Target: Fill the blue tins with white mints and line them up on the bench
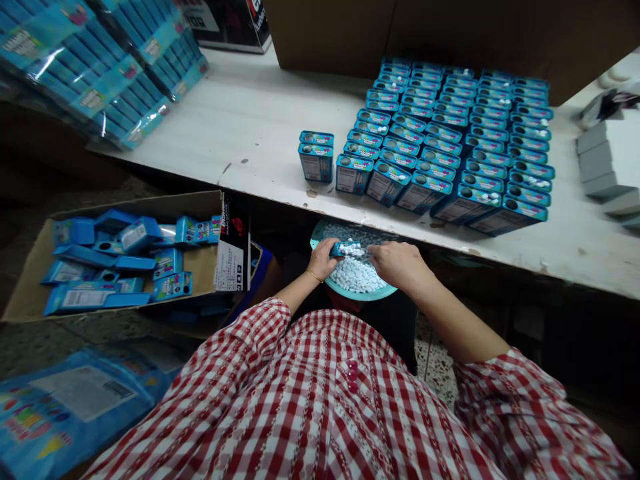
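Note:
A teal bowl [320,235] full of small white candies [353,277] rests on my lap, just under the table's edge. My left hand [323,260] is closed round a small blue tin [345,250], held over the bowl with white candies piled on its top. My right hand [397,265] is closed, its fingers bunched at the tin's right end; what they pinch is hidden. Both arms come out of red-and-white checked sleeves.
Several rows of open blue tins [450,143] stand on the white table [250,127], two apart at the left [316,157]. A cardboard box [30,267] of blue tins sits at left. Wrapped blue packs [100,67] lie at far left, grey boxes [607,160] at right.

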Motion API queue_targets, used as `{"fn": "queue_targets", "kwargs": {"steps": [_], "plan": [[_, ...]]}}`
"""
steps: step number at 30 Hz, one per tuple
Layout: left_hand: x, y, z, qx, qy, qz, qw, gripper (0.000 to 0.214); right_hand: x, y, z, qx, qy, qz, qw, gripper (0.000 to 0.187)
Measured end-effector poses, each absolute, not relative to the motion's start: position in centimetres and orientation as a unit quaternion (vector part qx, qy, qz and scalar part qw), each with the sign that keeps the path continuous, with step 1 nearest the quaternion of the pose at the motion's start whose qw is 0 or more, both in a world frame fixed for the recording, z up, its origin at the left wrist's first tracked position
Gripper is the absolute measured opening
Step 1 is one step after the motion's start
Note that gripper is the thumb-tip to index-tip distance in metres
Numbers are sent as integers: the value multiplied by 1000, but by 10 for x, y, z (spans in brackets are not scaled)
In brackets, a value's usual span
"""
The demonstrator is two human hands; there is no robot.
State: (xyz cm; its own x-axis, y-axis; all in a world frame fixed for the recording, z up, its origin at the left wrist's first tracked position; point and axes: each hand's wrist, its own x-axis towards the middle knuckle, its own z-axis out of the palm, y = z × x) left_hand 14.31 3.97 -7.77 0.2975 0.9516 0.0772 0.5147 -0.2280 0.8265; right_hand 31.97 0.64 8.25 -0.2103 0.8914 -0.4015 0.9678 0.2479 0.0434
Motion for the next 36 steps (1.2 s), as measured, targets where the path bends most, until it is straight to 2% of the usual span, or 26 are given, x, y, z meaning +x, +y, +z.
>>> {"fn": "queue_targets", "kwargs": {"steps": [3, 10, 17, 21, 28, 32, 36], "plan": [[141, 41, -77, 728, 509, 302, 346, 36, 314, 7, 88, 596, 775, -99, 186, 34], [132, 41, -67, 758, 512, 284, 288, 34, 338, -6, 94, 626, 759, -91, 151, 38], [110, 43, -48, 802, 515, 238, 188, 41, 375, -22, 67, 687, 704, -125, 130, 42], [96, 49, -42, 785, 482, 315, 227, 29, 380, -25, 45, 691, 697, -152, 121, 41], [100, 52, -28, 654, 481, 470, 346, 40, 385, -30, 18, 691, 694, -185, 79, 41], [103, 88, -14, 595, 481, 524, 374, 45, 390, -39, 1, 686, 697, -204, 54, 40], [97, 146, -4, 591, 486, 515, 385, 42, 391, -51, -16, 681, 694, -233, 36, 40]]}}
